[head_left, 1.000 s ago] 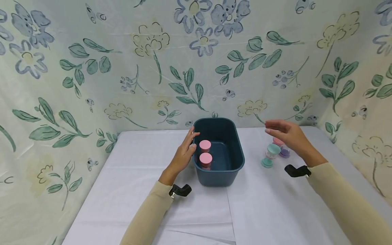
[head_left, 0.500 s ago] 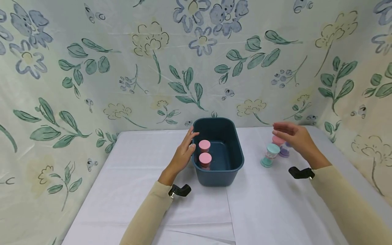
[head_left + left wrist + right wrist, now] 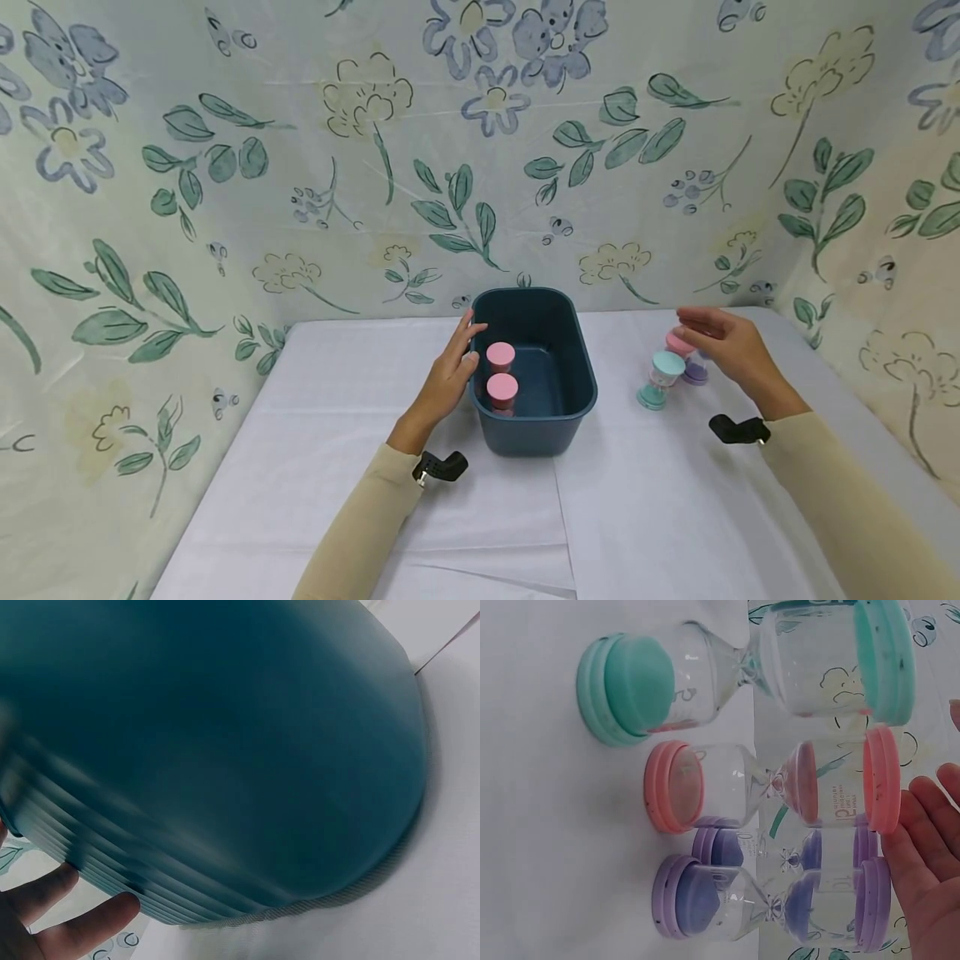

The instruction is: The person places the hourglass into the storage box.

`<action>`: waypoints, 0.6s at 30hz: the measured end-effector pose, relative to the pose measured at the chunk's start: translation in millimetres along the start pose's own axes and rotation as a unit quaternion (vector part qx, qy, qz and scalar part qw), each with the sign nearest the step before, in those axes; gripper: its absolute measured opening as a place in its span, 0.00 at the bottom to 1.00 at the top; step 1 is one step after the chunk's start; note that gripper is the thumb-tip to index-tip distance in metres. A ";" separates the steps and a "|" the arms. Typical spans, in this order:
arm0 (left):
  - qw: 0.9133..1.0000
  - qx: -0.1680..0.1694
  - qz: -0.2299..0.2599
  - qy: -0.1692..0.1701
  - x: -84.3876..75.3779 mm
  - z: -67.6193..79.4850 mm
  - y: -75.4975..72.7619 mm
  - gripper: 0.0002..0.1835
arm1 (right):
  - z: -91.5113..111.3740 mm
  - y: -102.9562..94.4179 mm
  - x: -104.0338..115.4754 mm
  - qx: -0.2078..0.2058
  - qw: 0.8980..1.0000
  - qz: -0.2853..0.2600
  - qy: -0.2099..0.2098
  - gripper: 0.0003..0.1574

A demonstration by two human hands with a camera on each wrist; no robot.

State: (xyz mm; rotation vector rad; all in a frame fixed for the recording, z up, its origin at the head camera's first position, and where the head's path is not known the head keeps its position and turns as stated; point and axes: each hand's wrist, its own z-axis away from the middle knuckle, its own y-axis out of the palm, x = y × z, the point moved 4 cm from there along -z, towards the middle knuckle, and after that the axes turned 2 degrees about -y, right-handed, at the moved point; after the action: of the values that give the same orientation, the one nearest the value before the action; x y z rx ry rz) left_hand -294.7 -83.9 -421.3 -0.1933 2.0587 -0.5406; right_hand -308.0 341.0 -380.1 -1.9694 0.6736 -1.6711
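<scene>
My left hand [image 3: 448,371] rests against the left side of a dark teal plastic bin [image 3: 536,437], fingers at its rim. In the left wrist view two fingers touch the bin's ribbed outer wall [image 3: 172,889]. Inside the bin stand two pink-capped sand timers [image 3: 502,387]. My right hand [image 3: 731,350] is beside a pink sand timer [image 3: 883,780], fingertips right at its top cap, fingers loosely bent and not wrapped round it. Close by stand a mint-green sand timer [image 3: 886,664] and two purple sand timers [image 3: 874,904], upright on the cloth.
White cloth [image 3: 360,467] covers the table. A floral-print sheet [image 3: 480,167] hangs behind and at the sides, meeting the table's back edge just beyond the bin. A black strap mount [image 3: 738,429] sits at the right wrist, another black mount [image 3: 444,467] at the left.
My right hand has moved right and slightly down, its fingers coming to the pink sand timer's top. The left hand and the bin have stayed in place.
</scene>
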 end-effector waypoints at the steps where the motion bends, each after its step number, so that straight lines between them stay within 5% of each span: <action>1: 1.000 0.000 0.001 0.001 0.4 -0.3 0.2 0.26 | 0.2 0.0 -0.7 0.000 1.000 0.002 0.000 0.44; 18: 1.000 -0.005 -0.005 -0.006 3.0 -2.5 1.9 0.26 | 2.0 6.4 -7.9 -0.013 1.000 0.020 -0.003 0.43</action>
State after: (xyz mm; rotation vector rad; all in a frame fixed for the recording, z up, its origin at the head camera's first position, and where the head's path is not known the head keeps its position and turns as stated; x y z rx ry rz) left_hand -298.3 -82.5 -423.3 -0.2126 2.0505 -0.5338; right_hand -307.5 341.2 -390.5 -1.9650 0.7311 -1.6396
